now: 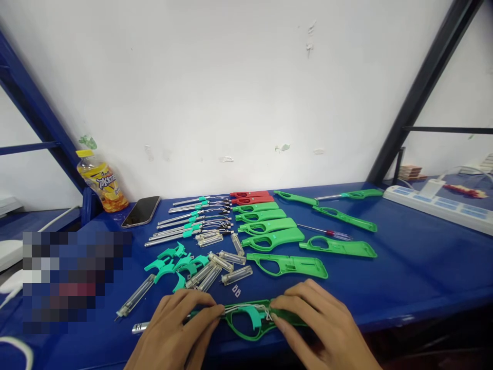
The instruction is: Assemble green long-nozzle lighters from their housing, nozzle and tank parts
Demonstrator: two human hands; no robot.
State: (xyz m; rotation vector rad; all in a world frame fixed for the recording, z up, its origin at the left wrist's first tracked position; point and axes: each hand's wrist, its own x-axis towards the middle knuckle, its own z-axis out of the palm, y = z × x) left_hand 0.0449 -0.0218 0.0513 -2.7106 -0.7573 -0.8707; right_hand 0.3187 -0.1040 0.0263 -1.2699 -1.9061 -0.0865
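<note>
At the table's near edge lies a green lighter casing half, with its finger loop toward me. A teal trigger sits in it, and thin white wires run along its upper side. My left hand is closed around the casing's left end, thumb and index finger pressed together where the wires pass. A silver metal tube sticks out to the left beneath that hand. My right hand grips the casing's right part, its fingertips at the wire ends beside the trigger. Both palms hide much of the piece.
Beyond my hands lie teal triggers, clear fuel tanks, metal tubes with wires, green casing halves and red ones. A screwdriver, phone, drink bottle and power strip stand farther out.
</note>
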